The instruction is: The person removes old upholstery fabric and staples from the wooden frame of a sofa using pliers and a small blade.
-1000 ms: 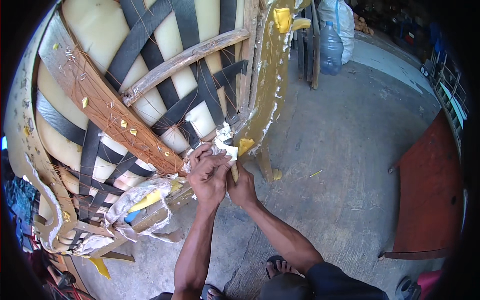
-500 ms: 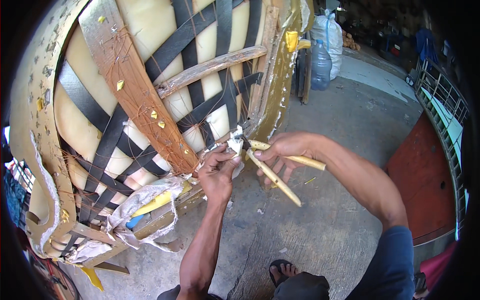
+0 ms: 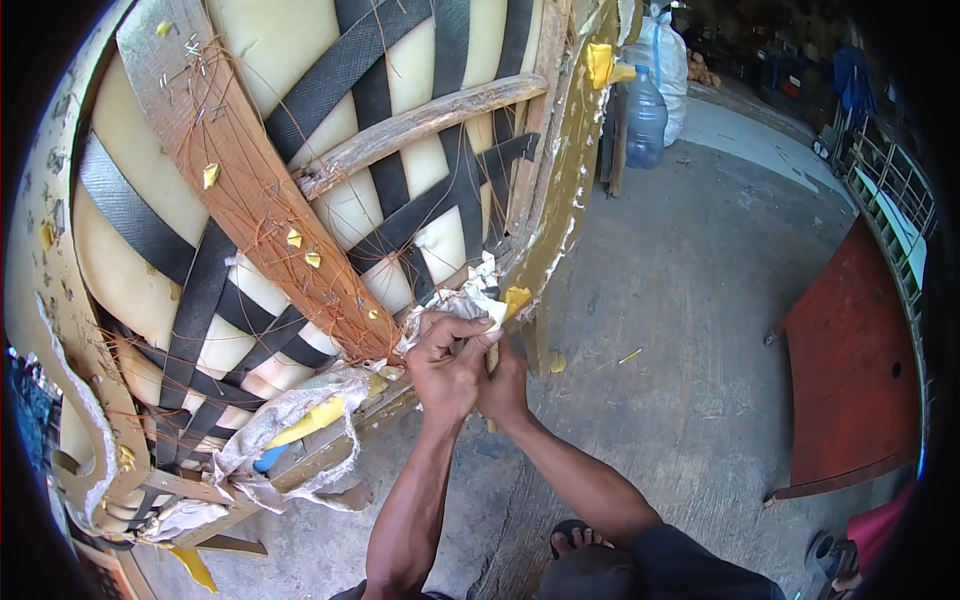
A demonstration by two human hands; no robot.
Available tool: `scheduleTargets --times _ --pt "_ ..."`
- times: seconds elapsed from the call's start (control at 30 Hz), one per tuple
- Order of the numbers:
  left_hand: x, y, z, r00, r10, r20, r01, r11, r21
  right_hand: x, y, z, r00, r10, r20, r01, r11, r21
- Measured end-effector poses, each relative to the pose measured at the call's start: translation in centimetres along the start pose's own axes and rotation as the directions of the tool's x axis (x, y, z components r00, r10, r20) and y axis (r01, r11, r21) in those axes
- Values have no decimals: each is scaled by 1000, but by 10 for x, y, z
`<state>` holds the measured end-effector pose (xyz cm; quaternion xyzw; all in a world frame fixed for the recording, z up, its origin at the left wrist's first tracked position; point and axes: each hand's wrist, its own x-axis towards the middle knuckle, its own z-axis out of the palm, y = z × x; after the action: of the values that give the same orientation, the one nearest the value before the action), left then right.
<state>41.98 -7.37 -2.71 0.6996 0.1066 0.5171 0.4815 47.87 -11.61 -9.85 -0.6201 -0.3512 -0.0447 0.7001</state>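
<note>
An upholstered furniture frame (image 3: pixel 255 265) with dark woven straps, pale foam and a brown wooden slat (image 3: pixel 270 215) fills the left. My left hand (image 3: pixel 448 365) pinches a torn white scrap (image 3: pixel 490 310) at the frame's lower edge, beside frayed white material and loose strands. My right hand (image 3: pixel 505 380), partly behind my left, is closed on a pincer-like tool (image 3: pixel 492 425) with pale yellowish handles, which are mostly hidden. The tool's dark head is at the scrap, among small white and yellow bits.
A large water bottle (image 3: pixel 643 120) and white sack (image 3: pixel 660 55) stand behind the frame on the concrete floor (image 3: pixel 660 330). A reddish panel (image 3: pixel 845 370) and metal railing (image 3: pixel 890 190) are at right. Pink fabric (image 3: pixel 870 530) and part of another person show at lower right.
Half a second ago my right hand was out to the right with the tool's handles spread wide; now it is back under my left hand, handles drawn together, as a second ago.
</note>
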Motion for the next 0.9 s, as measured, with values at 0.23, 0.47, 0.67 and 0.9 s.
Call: scheduleTargets --times 0.23,0.47,0.67,0.9 --pt "10 0 -15 982 -184 53 190 966 -172 11 -61 -63 645 541 540 -732 639 234" --pt "8 2 -7 981 -178 76 189 964 -185 66 -70 -109 508 557 658 -570 789 -228" --pt "5 4 -14 977 -196 86 209 961 -180 142 -145 -103 116 748 653 -571 588 -573" --pt "5 10 -14 983 -176 50 183 947 -262 109 -141 -94 306 773 555 -430 633 -644"
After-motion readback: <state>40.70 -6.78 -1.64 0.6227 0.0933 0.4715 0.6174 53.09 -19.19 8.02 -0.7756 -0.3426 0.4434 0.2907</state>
